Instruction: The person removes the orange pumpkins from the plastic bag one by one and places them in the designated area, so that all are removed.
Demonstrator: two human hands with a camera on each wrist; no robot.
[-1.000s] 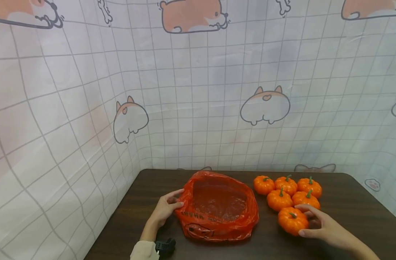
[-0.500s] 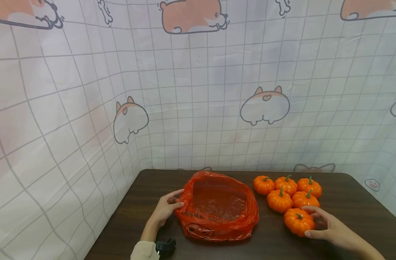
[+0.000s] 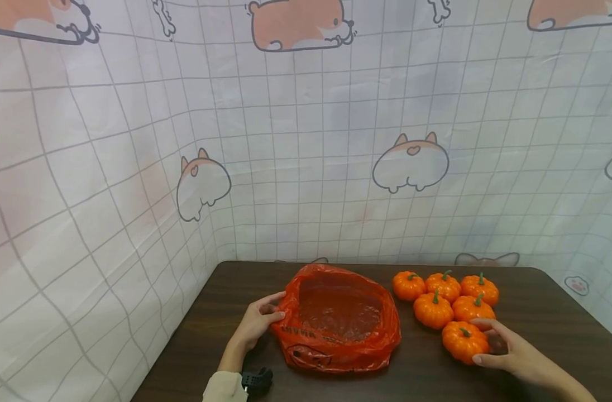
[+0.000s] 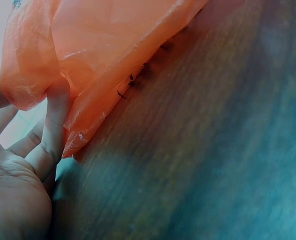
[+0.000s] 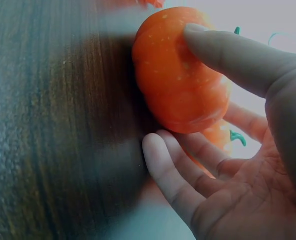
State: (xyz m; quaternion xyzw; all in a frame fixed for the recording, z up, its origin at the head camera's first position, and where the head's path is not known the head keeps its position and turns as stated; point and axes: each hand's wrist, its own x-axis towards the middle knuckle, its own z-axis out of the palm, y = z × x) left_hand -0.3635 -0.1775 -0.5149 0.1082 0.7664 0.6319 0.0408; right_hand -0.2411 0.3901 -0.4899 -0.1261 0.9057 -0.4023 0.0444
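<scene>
A red plastic bag (image 3: pixel 343 349) stands on the table with its mouth spread wide; its inside looks bare. My left hand (image 3: pixel 253 324) pinches the left side of its rim, and in the left wrist view the thin film (image 4: pixel 102 45) runs between thumb and fingers. On the right, my right hand (image 3: pixel 512 354) holds the nearest small orange pumpkin (image 3: pixel 464 341), which has a green stem. Its thumb presses one side while the fingers curve behind, as the right wrist view shows. This pumpkin (image 5: pixel 180 75) appears to rest on the table.
Several more orange pumpkins (image 3: pixel 433 310) sit close together behind the held one. A black strapped device (image 3: pixel 257 381) is at the left wrist, near the cream sleeve (image 3: pixel 225 386). The dark wooden table (image 3: pixel 416 385) meets a white grid-patterned curtain (image 3: pixel 306 212) at the back and left.
My right hand has shifted slightly right with the nearest pumpkin, now closer below the pumpkin behind it. The left hand and bag have stayed in place.
</scene>
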